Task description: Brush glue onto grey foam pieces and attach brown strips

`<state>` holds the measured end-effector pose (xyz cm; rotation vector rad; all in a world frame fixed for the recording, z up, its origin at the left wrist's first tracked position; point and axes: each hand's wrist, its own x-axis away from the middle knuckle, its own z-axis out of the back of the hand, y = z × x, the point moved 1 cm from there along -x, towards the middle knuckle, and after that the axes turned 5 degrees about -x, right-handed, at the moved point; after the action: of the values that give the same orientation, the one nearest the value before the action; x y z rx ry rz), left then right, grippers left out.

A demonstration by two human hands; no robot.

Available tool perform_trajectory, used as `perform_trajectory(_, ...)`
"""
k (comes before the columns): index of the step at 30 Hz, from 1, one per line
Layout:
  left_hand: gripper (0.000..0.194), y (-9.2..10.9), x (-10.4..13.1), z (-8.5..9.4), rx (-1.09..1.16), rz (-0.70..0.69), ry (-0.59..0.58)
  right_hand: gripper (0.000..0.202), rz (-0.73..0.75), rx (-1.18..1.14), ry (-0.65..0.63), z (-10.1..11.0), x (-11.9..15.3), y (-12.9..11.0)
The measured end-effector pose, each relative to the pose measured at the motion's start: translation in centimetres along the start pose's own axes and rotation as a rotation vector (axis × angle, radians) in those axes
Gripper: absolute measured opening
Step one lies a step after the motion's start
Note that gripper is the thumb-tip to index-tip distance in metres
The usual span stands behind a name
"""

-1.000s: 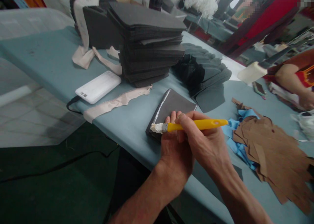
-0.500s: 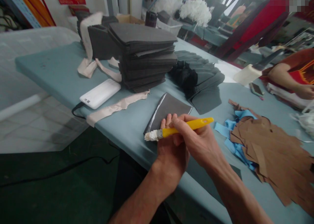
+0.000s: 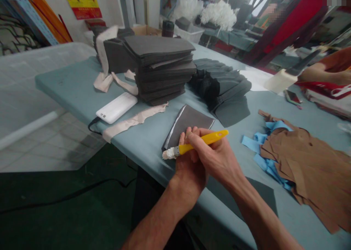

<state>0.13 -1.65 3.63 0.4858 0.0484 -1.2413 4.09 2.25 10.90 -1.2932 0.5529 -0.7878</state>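
Note:
In the head view, my right hand [image 3: 216,151] grips a yellow-handled paintbrush [image 3: 204,141]. Its bristles, caked with white paste, are at the near left corner of a dark grey sheet piece [image 3: 189,120]. White paste lines the left and right edges of that piece. My left hand [image 3: 192,169] rests on the piece, its visible fingers stretched flat and partly hidden behind my right hand. Beneath my right forearm lies another dark sheet [image 3: 260,195].
Behind the piece stand a tall stack of dark sheets [image 3: 164,65] and a fanned grey pile [image 3: 233,78]. A white power bank [image 3: 117,107] lies left, brown strips [image 3: 309,162] and blue strips [image 3: 263,136] right. A scraper [image 3: 282,80] and another person's arm [image 3: 323,69] are beyond.
The view has shifted slightly, so the table's left part sits lower and further right. My right hand and the brush have moved a little left; my left hand stays on the piece.

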Motion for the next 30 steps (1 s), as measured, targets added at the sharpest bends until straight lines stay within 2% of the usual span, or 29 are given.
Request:
perform_trajectory(2,0.042,-0.1,-0.2,0.5,-0.008,0.001,-0.016,0.035,-0.004,-0.065,0.010,0.1,-0.1,0.0)
perform_trajectory(7,0.037,-0.1,-0.8,2.2,-0.022,-0.038,-0.051,0.040,0.037,-0.219,0.200,-0.4,-0.2,0.7)
perform_trajectory(10,0.036,-0.2,-0.9,2.7,-0.031,-0.046,-0.056,0.039,0.060,-0.284,0.222,-0.7,-0.2,0.9)
perform_trajectory(13,0.040,-0.4,-0.9,2.6,-0.046,-0.053,-0.061,0.040,0.102,-0.325,0.253,0.1,0.2,0.5)
perform_trajectory(17,0.036,-1.0,-0.8,2.3,-0.086,-0.040,-0.110,0.035,0.186,-0.289,0.362,3.7,2.3,-0.3)
perform_trajectory(21,0.039,-2.1,-1.5,3.3,-0.104,-0.067,-0.184,0.029,0.227,-0.277,0.606,9.1,5.5,0.3)
perform_trajectory(25,0.040,-4.0,-3.7,5.2,-0.091,-0.174,-0.313,0.023,0.242,-0.326,0.814,13.3,8.6,1.9)
perform_trajectory(27,0.041,-5.3,-4.7,6.5,-0.076,-0.247,-0.395,0.018,0.231,-0.349,0.882,14.6,10.0,2.8)
perform_trajectory(30,0.054,-7.0,-5.3,8.7,-0.086,-0.325,-0.482,0.016,0.179,-0.388,0.952,15.6,12.0,3.9)
